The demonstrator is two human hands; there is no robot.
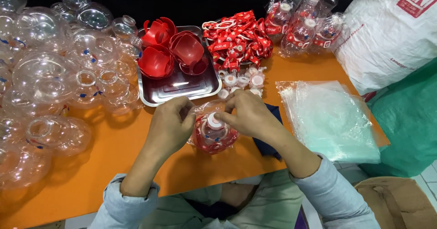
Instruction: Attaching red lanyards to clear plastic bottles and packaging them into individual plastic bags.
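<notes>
Both my hands work on a clear plastic bag [212,135] that holds a round bottle with a red base and a white cap. My left hand [170,124] pinches the bag's top left edge. My right hand [248,115] pinches the top right edge, with fingers over the white cap. The bagged bottle rests on the orange table [114,156] right in front of me.
A metal tray [182,90] with red cup-shaped parts [170,51] sits behind my hands. Red straps [236,37] and small white caps [241,81] lie beside it. Clear round bottles [50,83] crowd the left. Bagged bottles [300,24] stand far right, flat clear bags [330,119] nearer, white sack [391,33] beyond.
</notes>
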